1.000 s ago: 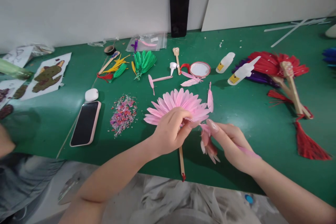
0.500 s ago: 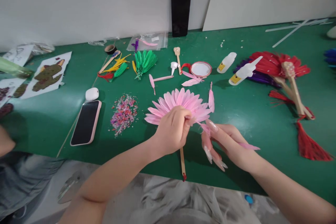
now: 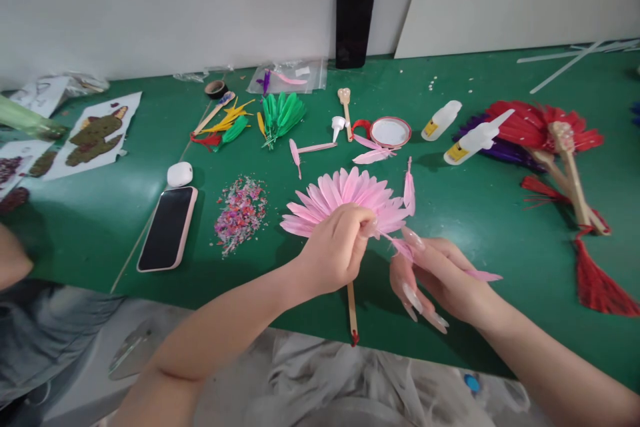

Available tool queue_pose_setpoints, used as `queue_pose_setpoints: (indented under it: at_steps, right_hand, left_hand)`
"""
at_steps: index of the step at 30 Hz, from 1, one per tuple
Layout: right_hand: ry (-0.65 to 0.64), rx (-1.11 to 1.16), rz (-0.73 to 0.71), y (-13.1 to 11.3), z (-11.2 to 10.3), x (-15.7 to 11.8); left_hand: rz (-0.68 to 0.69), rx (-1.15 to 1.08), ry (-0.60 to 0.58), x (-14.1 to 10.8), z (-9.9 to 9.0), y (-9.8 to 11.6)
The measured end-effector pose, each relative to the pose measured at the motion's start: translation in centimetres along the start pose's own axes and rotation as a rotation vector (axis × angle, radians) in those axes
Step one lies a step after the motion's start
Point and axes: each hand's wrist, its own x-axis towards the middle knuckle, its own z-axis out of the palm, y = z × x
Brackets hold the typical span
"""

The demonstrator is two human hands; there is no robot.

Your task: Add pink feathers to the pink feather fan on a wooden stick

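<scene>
Here, left hand and right hand pinch one pink feather; the left partly blocks the fan; flakes lie nearby.

Pink-edged phone, white rounded case just beyond it: counter, left of left grip. Black phone upright against wall, beyond grip. Tape roll, beyond and left. White strips, beyond and right.

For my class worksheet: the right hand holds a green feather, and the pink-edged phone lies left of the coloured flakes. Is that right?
Not quite: the head view shows that the feather in the right hand is pink, not green. The pink-edged phone does lie left of the coloured flakes.
</scene>
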Motion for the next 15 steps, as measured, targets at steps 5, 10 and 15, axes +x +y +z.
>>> queue_pose_setpoints:
  at_steps: [5, 10, 15]
  right_hand:
    - [-0.048, 0.099, 0.024, 0.41, -0.28, 0.1]
    - [-0.132, 0.298, 0.025, 0.95, -0.45, 0.17]
    - [-0.169, 0.443, 0.04, 0.71, -0.13, 0.25]
  left_hand:
    - [0.026, -0.021, 0.001, 0.21, 0.01, -0.18]
    - [0.054, 0.018, 0.015, 0.38, 0.02, -0.16]
    - [0.059, 0.063, 0.015, 0.38, 0.05, -0.09]
